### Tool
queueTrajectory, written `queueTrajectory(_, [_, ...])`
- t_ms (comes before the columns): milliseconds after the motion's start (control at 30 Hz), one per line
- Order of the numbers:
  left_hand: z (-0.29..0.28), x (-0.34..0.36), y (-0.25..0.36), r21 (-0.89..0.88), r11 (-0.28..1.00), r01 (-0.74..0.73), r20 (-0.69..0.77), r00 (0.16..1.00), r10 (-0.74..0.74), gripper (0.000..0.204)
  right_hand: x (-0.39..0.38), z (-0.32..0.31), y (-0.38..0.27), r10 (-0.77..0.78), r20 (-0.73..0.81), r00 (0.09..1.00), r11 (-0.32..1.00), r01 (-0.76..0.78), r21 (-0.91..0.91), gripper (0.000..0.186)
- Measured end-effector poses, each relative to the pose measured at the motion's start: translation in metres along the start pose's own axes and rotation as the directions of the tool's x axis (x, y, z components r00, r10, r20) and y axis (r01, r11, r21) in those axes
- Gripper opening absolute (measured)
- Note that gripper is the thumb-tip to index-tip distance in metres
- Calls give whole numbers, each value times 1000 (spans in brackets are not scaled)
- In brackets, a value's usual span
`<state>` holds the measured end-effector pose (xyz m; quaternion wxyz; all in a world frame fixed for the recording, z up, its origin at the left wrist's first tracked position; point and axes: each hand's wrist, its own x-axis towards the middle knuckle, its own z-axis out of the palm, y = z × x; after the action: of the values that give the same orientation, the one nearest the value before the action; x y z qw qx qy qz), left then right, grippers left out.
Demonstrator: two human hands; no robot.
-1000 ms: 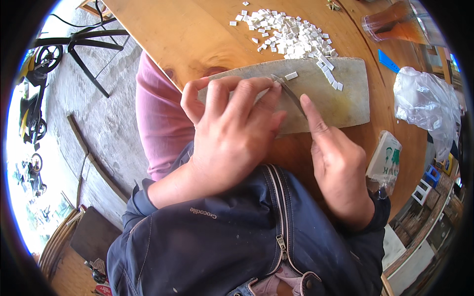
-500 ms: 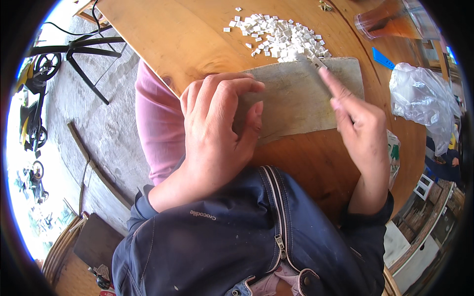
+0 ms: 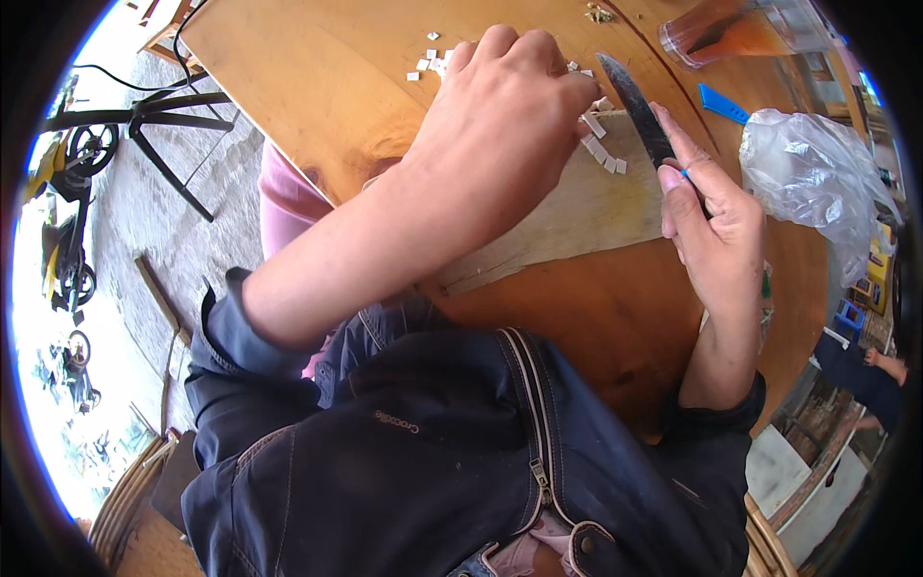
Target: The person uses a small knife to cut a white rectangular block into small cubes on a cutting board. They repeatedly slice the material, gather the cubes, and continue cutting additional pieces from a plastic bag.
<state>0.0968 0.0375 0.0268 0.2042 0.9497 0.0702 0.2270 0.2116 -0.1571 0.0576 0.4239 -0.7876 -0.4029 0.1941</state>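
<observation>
My right hand grips a knife, its dark curved blade pointing up and away to the left over the board's far right corner. My left hand reaches across the far side of the board with fingers curled downward; the fingertips, and whatever they may hold, are hidden. Beneath and around it lie small white square pieces, most of the pile covered by the hand. A short line of white pieces rests on the thin worn board, just right of my left hand.
The board lies on a wooden table. To the right are a clear plastic bag, a blue plastic item and a glass of amber drink. Black stand legs are on the left floor. Another person appears at far right.
My left hand has moved forward and right from the board's left side, over the white pile. My right hand has turned, bringing the knife blade up and into plain view.
</observation>
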Motion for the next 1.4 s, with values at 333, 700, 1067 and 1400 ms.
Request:
queueTrajectory(333, [9, 14, -7, 25, 999, 44, 69, 997, -45, 10, -2, -4, 2, 60, -4, 998, 998, -60, 19, 42])
queueTrajectory(700, [-22, 4, -24, -162, 966, 201, 8, 979, -202, 15, -5, -3, 0, 59, 111, 992, 998, -56, -24, 41])
queueTrajectory(1067, [-18, -73, 30, 9, 895, 445, -96, 892, -442, 15, -10, 0, -6, 84, 316, 945, 988, -37, -150, 41])
queueTrajectory(1400, [3, -72, 29, 101, 905, 414, -160, 904, -396, 27, -20, 8, -14, 66, 204, 977, 985, -32, -169, 46])
